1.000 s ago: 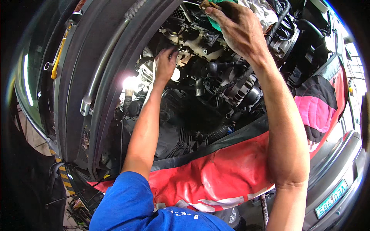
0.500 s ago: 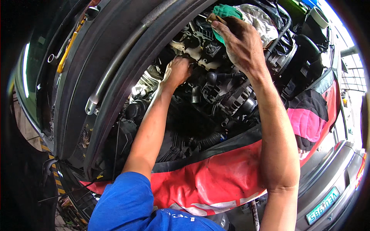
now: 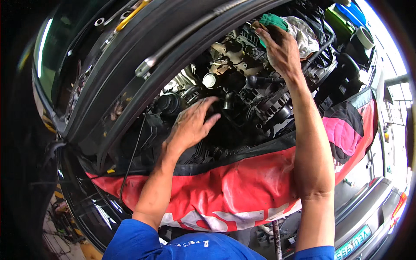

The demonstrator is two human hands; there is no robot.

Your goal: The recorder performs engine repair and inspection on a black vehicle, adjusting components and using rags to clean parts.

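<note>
My left hand (image 3: 190, 125) hovers over the near part of the engine bay with its fingers spread and nothing in them. Just beyond it is a round, pale metal opening (image 3: 210, 80), and a short metal pipe end (image 3: 228, 103) lies to its right. At the far side, my right hand (image 3: 281, 51) pinches a small brownish piece (image 3: 256, 25) between thumb and fingers; its exact kind is unclear. Bunched next to that hand are a green cloth (image 3: 274, 20) and a whitish cloth (image 3: 303, 35). Below my right wrist sits a finned alternator (image 3: 274, 107).
A red cover (image 3: 234, 184) drapes the car's near edge, with a black-and-pink cloth (image 3: 344, 132) on its right. The raised hood (image 3: 108, 82) looms at left with a metal bar (image 3: 147, 67). A yellow-handled tool (image 3: 131, 15) lies beyond. Another car (image 3: 372, 208) stands lower right.
My left hand has come back from deep among the engine parts toward me and opened, uncovering the pale round opening. My right hand keeps its pinch near the cloths. The whole view has shifted.
</note>
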